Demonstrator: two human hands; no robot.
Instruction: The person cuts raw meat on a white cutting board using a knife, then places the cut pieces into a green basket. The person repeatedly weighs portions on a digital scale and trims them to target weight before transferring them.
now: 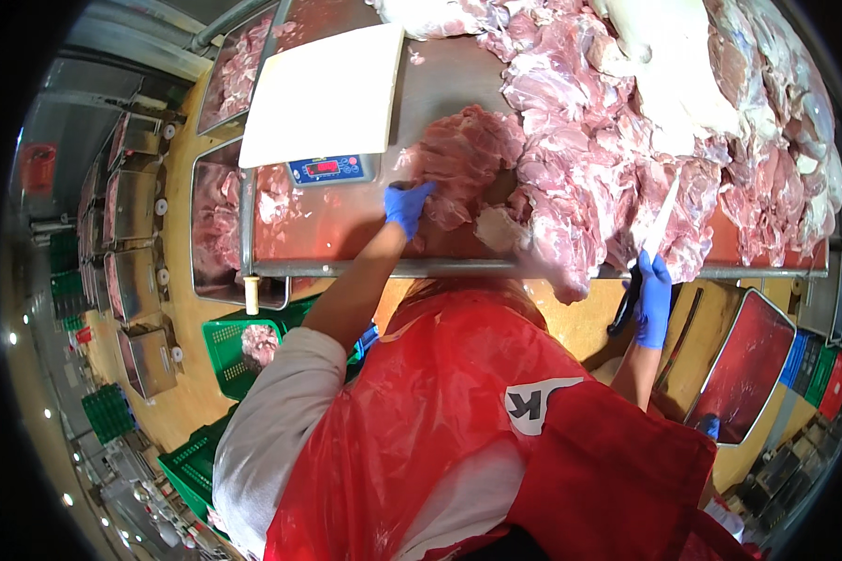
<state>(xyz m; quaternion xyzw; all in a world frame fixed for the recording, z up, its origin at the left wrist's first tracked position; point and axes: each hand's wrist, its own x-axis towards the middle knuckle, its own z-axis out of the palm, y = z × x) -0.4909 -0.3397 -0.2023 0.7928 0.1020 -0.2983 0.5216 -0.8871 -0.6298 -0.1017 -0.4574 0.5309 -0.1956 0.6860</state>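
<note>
The raw meat heap (pixel 566 164) covering the table's right side looks heavy and slick, probably best lifted from beneath with both hands. The separate cut of meat (pixel 463 154) lies just left of it; it seems soft, floppy and slippery, so I'd take its thick middle rather than a loose flap. The knife (pixel 662 220) should be light and stiff, safely held only by its dark handle. From here, the right hand (pixel 655 304) has its fingers curled round that handle; the left hand (pixel 407 208) has bent fingers at the cut's left edge, though I can't tell whether they grip.

Around them, the metal table (pixel 440 75) bears a white board (pixel 323 98) and a blue scale (pixel 354 170), crowding the left; the heap blocks the right.
</note>
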